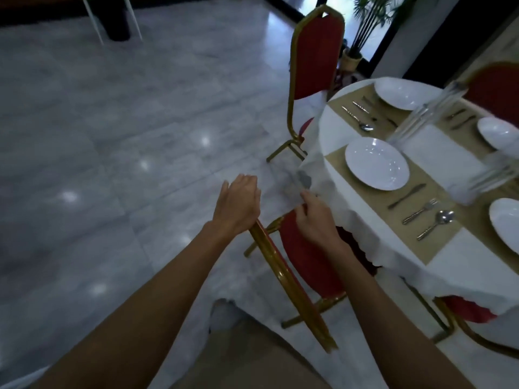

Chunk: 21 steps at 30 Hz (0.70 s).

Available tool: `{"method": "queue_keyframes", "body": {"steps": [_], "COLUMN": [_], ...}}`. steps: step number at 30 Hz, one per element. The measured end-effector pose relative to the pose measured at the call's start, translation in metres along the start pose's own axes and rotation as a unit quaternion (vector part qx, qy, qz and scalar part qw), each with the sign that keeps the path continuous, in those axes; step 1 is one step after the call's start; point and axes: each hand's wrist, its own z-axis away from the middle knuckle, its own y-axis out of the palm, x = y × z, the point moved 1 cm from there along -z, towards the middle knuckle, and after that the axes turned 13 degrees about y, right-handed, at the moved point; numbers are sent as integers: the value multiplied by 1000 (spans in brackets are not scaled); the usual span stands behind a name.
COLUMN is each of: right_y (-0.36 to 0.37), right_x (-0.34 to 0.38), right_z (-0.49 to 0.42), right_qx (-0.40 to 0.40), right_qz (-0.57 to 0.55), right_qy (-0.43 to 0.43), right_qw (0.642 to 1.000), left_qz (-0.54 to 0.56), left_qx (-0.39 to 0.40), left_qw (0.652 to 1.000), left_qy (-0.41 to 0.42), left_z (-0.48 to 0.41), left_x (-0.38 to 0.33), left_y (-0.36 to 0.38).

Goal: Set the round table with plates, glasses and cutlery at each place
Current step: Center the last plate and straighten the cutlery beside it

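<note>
Glossy grey marble floor (112, 136); round worktop (331, 127) under white cloth, right of both hands. Left hand (238, 203) curls over the gold metal frame of a red-padded chair (303, 256); right hand (317, 217) grips its top edge, just beside the cloth hem. Four round white plates (376, 164), apart from the hands. Knife (407, 195), fork (420, 211), spoon (436, 223) flank the nearest. Clear glasses (429, 113) blurred, uncountable.

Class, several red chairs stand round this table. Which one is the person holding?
The nearest chair, at bottom centre: the left hand and right hand both grip its back's top. The upright chair farther off stands untouched.
</note>
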Motion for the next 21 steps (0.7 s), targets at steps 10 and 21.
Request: {"method": "queue_keyframes", "body": {"steps": [10,21], "right_y": [9,17], "right_x": [77,136], "right_z": [-115,-228], "right_qx": [-31,-106], "right_qz": [71,18], "right_qy": [43,156], "right_qw": [996,982], "left_qz": [26,43], "left_qx": [39,137], "left_qw": [996,956], "left_qy": [81,256], "left_z": [-103,-259], "left_x": [116,166], "left_y": [-41,-43]}}
